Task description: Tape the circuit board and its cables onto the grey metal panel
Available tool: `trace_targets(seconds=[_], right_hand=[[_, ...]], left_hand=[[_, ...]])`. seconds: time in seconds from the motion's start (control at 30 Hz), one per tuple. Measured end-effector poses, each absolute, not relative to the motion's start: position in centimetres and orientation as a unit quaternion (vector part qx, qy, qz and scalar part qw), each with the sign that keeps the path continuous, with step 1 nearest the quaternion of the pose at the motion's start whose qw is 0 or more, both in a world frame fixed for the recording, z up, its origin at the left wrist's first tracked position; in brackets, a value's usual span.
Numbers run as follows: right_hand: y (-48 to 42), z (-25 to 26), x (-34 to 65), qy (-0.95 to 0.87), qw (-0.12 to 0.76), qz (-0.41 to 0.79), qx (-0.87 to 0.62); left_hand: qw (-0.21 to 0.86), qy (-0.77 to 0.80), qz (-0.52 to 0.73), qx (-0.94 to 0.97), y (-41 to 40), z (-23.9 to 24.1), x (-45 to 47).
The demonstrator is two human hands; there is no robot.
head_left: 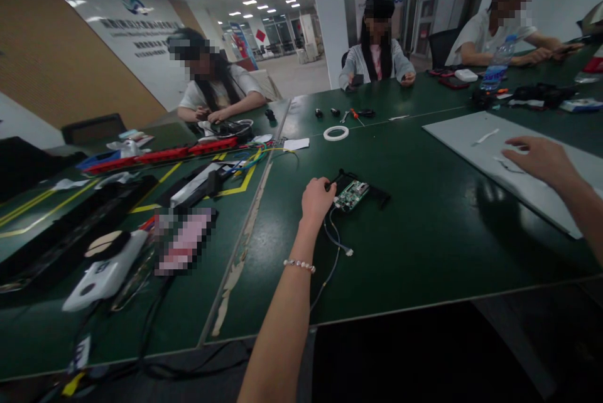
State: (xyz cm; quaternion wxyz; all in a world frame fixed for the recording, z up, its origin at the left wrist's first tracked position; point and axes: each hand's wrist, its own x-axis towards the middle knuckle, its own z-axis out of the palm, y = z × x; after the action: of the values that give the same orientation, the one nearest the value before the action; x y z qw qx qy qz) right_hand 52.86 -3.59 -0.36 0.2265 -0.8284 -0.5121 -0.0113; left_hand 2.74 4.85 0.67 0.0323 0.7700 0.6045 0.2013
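My left hand, with a beaded bracelet at the wrist, has its fingers closed on the left edge of a black plastic frame on the green table. On that frame lies a green circuit board. A thin cable with a white plug hangs from the board toward the table's near edge. My right hand is open, its fingers stretched out above a light grey panel at the right. Just under its fingertips is a small pale piece, too blurred to name. Another white strip lies farther left on the panel.
A roll of white tape, an orange-handled tool and a white paper lie beyond my left hand. Leftward are red strips, a long black tray and a white device. Three people sit across; a bottle stands far right.
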Motion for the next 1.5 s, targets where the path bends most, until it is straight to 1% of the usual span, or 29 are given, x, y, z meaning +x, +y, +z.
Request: trace_targets(seconds=[0.1, 0.17, 0.23, 0.4, 0.6, 0.73, 0.83, 0.9, 0.93, 1.03, 1.07, 1.1, 1.2, 1.3, 1.4, 1.5], right_hand=[[-4.5, -2.1, 57.8, -0.476, 0.098, 0.037, -0.873], [-4.9, -3.3, 59.8, -0.455, 0.058, 0.074, -0.886], [-5.1, -4.1, 60.6, -0.452, 0.058, 0.097, -0.885], [-4.9, -4.4, 59.5, -0.45, 0.11, 0.131, -0.877], [-4.2, -3.8, 59.2, -0.427, 0.111, 0.15, -0.885], [-4.9, -4.2, 60.6, -0.448, 0.15, 0.149, -0.868], [-5.8, -4.2, 60.7, -0.441, 0.176, 0.105, -0.873], [-6.3, -4.0, 60.2, -0.426, 0.219, 0.098, -0.872], [-6.5, -3.9, 59.9, -0.413, 0.27, 0.121, -0.861], [-6.8, -3.7, 59.3, -0.332, 0.484, 0.194, -0.786], [-6.8, -3.6, 59.2, -0.3, 0.533, 0.193, -0.767], [-6.8, -3.5, 59.1, -0.277, 0.56, 0.183, -0.759], [-6.5, -2.9, 57.7, -0.258, 0.564, 0.18, -0.763], [-6.4, -1.5, 52.6, -0.286, 0.56, 0.231, -0.742], [-7.5, 0.7, 43.0, -0.402, 0.535, 0.34, -0.66], [-10.1, 3.0, 31.1, -0.521, 0.474, 0.485, -0.518]], left_hand=[[0.0, 0.611, 0.181, 0.771, 4.9, 0.7, 2.7], [-0.02, 0.613, 0.177, 0.77, 4.9, 0.6, 2.8], [-0.031, 0.611, 0.175, 0.771, 4.9, 0.5, 2.9], [-0.03, 0.607, 0.169, 0.776, 4.7, 0.4, 3.1], [-0.025, 0.604, 0.162, 0.78, 4.8, 0.3, 3.1], [-0.027, 0.6, 0.166, 0.782, 4.8, 0.4, 3.2], [-0.026, 0.601, 0.165, 0.782, 4.7, 0.5, 3.3], [-0.025, 0.601, 0.165, 0.782, 4.7, 0.5, 3.2], [-0.025, 0.601, 0.165, 0.782, 4.7, 0.5, 3.2], [-0.025, 0.601, 0.162, 0.782, 4.6, 0.5, 3.3], [-0.025, 0.601, 0.16, 0.783, 4.6, 0.5, 3.3], [-0.025, 0.602, 0.157, 0.783, 4.6, 0.5, 3.3], [-0.026, 0.603, 0.152, 0.782, 4.6, 0.4, 3.3], [-0.026, 0.6, 0.16, 0.784, 4.6, 0.4, 3.3], [-0.023, 0.598, 0.163, 0.785, 4.6, 0.3, 3.4], [-0.024, 0.6, 0.16, 0.784, 4.5, 0.4, 3.5]])
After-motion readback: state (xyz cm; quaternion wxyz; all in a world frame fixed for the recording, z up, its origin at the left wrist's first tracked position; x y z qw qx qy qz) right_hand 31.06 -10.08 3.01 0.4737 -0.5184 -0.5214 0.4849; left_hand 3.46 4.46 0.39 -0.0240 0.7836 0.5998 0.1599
